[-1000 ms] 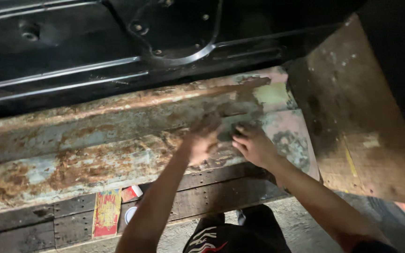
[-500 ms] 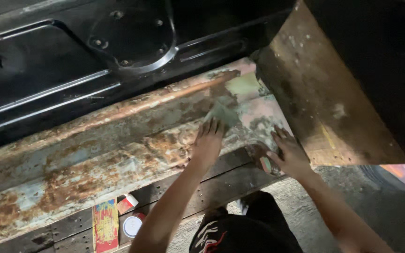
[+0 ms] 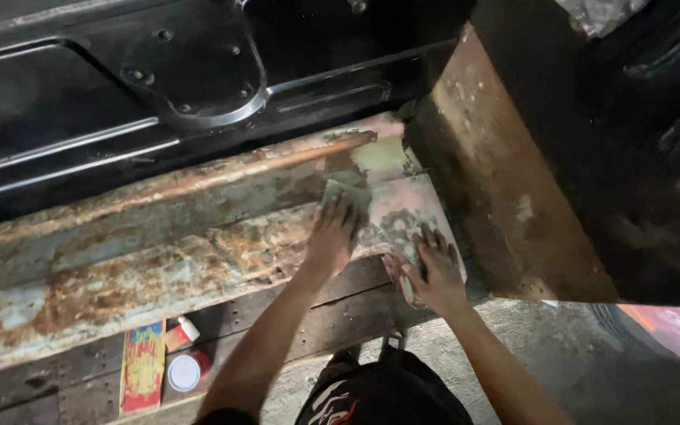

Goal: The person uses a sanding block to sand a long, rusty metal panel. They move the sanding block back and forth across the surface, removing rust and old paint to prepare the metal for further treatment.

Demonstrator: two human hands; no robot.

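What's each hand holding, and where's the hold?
Left hand presses a greenish sanding sheet flat on the rusty sill, palm over its lower part. Right hand rests on the sill edge; whether it grips anything cannot be told.

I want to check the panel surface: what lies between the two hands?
In the head view, only rusty panel lies between the left hand and the right hand: worn paint with a dark blotchy patch, no loose object.

The rusted sill panel (image 3: 159,244) is mottled orange-brown over pale grey-green paint, with a pinkish sanded patch (image 3: 403,208) at its right end. The sheet of sandpaper (image 3: 340,195) is dull green. The door panel (image 3: 120,86) above is glossy black. Below lie a red-and-yellow package (image 3: 143,366) and a red-rimmed white lid (image 3: 184,371).
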